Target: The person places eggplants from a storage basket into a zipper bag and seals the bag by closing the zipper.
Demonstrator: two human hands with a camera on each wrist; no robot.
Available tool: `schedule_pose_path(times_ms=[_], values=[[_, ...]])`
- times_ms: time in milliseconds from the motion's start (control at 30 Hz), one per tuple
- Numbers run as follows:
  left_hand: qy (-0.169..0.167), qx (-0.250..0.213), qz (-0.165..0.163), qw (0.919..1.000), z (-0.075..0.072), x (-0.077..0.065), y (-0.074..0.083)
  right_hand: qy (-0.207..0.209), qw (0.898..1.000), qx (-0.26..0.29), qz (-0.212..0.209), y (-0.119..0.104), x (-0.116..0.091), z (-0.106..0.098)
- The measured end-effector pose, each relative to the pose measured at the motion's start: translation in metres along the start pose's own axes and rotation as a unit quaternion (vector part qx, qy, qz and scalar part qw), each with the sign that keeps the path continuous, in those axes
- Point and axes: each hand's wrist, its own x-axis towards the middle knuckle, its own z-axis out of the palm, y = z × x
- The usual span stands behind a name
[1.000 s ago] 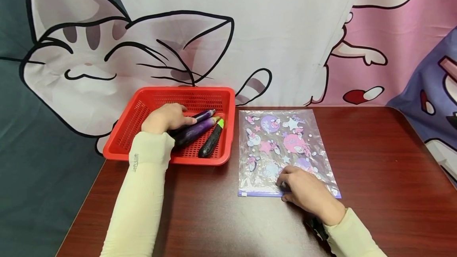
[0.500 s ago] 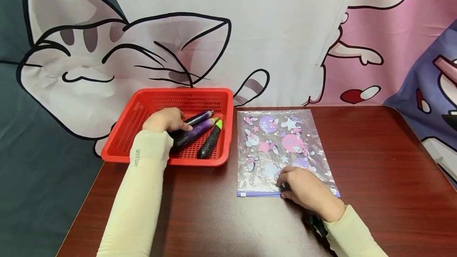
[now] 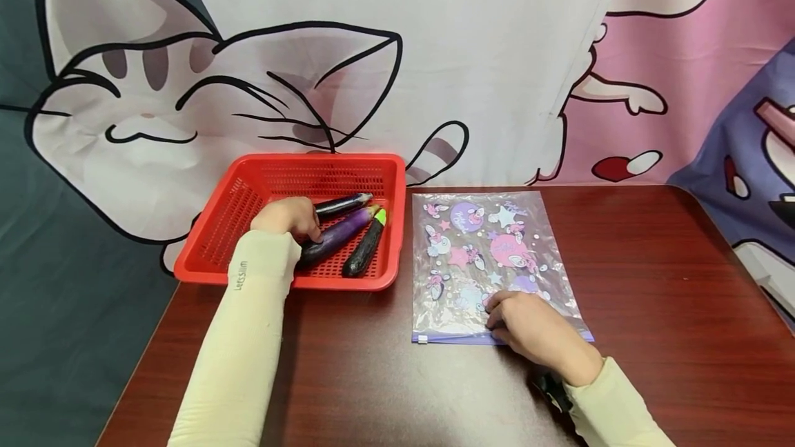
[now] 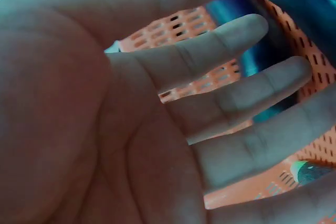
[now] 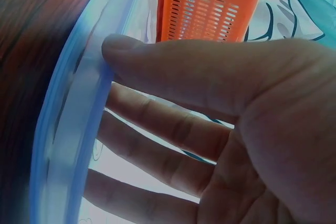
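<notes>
My left hand (image 3: 288, 218) reaches into the red basket (image 3: 214, 254), next to a large purple eggplant (image 3: 338, 234). Seen from above, its thumb side meets that eggplant; the left wrist view has the fingers spread and nearly straight. Behind the purple eggplant lies a slim dark eggplant (image 3: 341, 205). A short black one with a bright green cap (image 3: 365, 247) lies to the right. My right hand (image 3: 537, 330) pinches the zip edge of a clear printed zip bag (image 3: 462, 254). In the right wrist view, the thumb presses the zip strip (image 5: 79, 103), which hides the fingertips behind it.
The bag lies flat on a brown wooden table (image 3: 652, 281), right of the basket. A printed cartoon curtain (image 3: 497, 67) hangs behind the table. Dark green cloth (image 3: 68, 336) covers the left side.
My left hand has drawn its thumb side back from the slim dark eggplant onto the purple one. The gap between my right thumb and fingers has narrowed; the bag stays in place.
</notes>
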Motion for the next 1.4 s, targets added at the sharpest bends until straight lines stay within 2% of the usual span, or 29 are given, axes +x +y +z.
schedule_pose_path(times_ms=[200,300,467,767,967,1233,1400], values=[[-0.006,-0.041,-0.039,0.9984,0.006,-0.002,-0.004,0.005,1.0,-0.003,0.003,0.001,0.0,0.0],[-0.016,-0.038,-0.046,0.9981,0.009,-0.002,-0.007,0.003,1.0,0.0,0.007,0.001,-0.001,0.001],[-0.026,-0.035,-0.04,0.9982,0.011,0.0,-0.011,0.007,1.0,-0.003,0.004,0.002,-0.001,0.002],[-0.021,-0.034,-0.039,0.9985,0.012,-0.005,-0.013,0.025,1.0,0.0,-0.003,0.003,0.001,0.003],[-0.003,-0.016,-0.027,0.9995,0.008,-0.013,-0.012,0.039,0.999,0.009,0.014,0.002,-0.001,0.003],[0.007,-0.024,-0.03,0.9992,0.006,-0.021,-0.012,0.039,0.998,0.007,0.044,0.0,-0.001,0.004],[0.024,-0.012,-0.005,0.9996,0.005,-0.026,-0.013,0.039,0.997,0.009,0.061,0.0,-0.001,0.004]])
